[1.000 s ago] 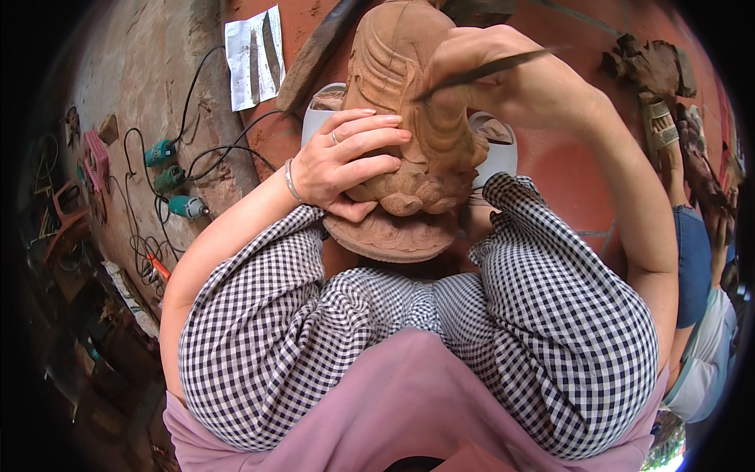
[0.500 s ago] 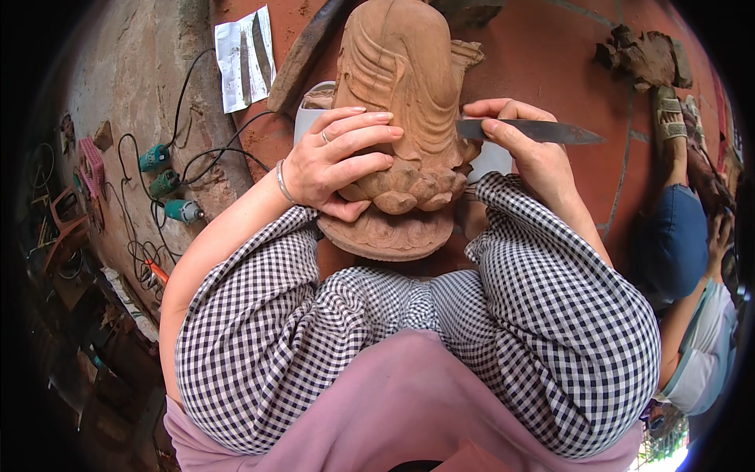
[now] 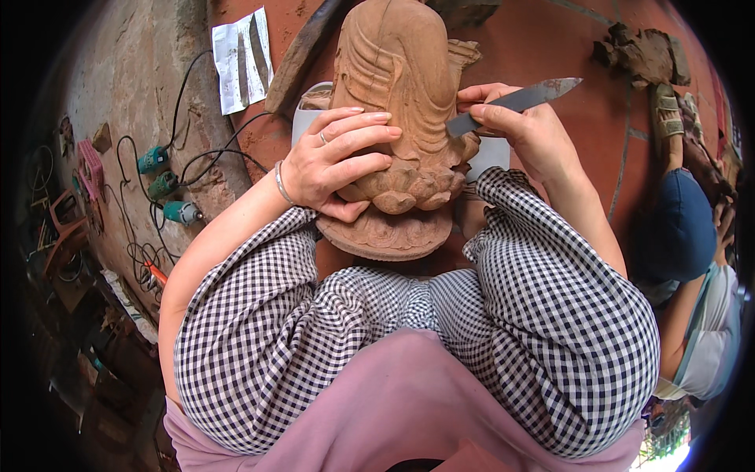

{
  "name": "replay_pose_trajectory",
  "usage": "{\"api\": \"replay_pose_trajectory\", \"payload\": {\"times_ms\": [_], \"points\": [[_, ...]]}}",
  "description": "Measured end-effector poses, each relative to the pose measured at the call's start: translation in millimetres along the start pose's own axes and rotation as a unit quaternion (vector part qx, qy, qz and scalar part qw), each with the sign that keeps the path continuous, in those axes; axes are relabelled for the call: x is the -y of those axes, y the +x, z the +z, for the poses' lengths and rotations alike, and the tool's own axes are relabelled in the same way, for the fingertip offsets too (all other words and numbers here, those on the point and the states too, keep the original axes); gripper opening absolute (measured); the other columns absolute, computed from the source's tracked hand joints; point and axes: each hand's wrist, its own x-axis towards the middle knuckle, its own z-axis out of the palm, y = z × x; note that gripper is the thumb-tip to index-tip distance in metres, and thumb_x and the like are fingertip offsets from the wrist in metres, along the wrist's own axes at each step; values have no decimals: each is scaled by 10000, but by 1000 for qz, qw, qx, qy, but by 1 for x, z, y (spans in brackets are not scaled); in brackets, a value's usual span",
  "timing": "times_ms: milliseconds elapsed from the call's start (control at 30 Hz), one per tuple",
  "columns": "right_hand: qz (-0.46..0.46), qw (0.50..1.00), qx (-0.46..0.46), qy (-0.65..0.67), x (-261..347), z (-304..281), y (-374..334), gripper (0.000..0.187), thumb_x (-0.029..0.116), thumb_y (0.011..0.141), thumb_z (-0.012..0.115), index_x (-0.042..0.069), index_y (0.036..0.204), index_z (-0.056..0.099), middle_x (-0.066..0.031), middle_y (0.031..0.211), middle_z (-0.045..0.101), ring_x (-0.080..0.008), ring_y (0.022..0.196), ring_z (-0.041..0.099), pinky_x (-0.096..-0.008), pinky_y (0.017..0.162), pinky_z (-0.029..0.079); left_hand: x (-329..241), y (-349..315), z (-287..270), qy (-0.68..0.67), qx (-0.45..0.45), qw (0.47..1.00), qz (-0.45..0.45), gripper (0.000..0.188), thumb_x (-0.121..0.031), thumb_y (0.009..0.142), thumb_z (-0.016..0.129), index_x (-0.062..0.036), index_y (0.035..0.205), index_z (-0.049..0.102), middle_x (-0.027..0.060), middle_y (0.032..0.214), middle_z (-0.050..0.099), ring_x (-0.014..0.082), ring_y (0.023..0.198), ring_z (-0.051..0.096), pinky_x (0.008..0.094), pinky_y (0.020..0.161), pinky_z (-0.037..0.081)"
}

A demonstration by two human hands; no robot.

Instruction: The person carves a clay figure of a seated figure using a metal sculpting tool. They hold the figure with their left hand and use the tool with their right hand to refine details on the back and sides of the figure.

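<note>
A carved brown wooden statue (image 3: 397,86) with draped folds and a petalled base lies between my knees, its base toward me. My left hand (image 3: 338,161) grips its left side, fingers laid over the carving and thumb against the petals. My right hand (image 3: 527,130) is closed on a flat grey metal file (image 3: 523,97), thumb along it. One end of the file is at the statue's right side, by the folds; whether it touches I cannot tell. The pointed end sticks out up and to the right.
Two dark flat tools (image 3: 242,59) lie on a white paper (image 3: 228,75) at the far left. Green power tools (image 3: 181,212) with black cords lie on the left. A rough wood chunk (image 3: 645,55) is far right, near another person's knee (image 3: 680,220). A white object (image 3: 489,156) shows beside the statue.
My right hand has turned the file, so its pointed end has swung up and its near end sits slightly lower and left. My left hand stays in place on the statue.
</note>
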Motion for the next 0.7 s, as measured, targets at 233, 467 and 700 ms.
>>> {"api": "replay_pose_trajectory", "payload": {"times_ms": [233,467,700], "points": [[-49,997,-19,52,2,5,-5,196,166,958,672,4,1064,699,-57,978,725,-124,873,680,-287,872,546,-2,0,-2,2,5,1000,-1,501,-477,893,614,-102,1223,656,149,1411,619,358,1343,562,501,1148,396],[-163,983,-42,74,-16,23,-14,72,57,962,664,-5,987,638,-75,885,675,-135,744,717,-276,710,586,1,-2,0,-1,-4,1000,4,500,-473,894,611,-95,1219,653,154,1414,615,364,1340,564,504,1142,402],[-310,937,-49,-154,-22,24,-17,106,23,924,707,-13,1014,662,-76,926,720,-162,906,745,-303,801,599,1,0,0,-2,-3,1000,7,506,-464,882,618,-98,1231,648,153,1422,608,365,1345,559,507,1145,399]]}}
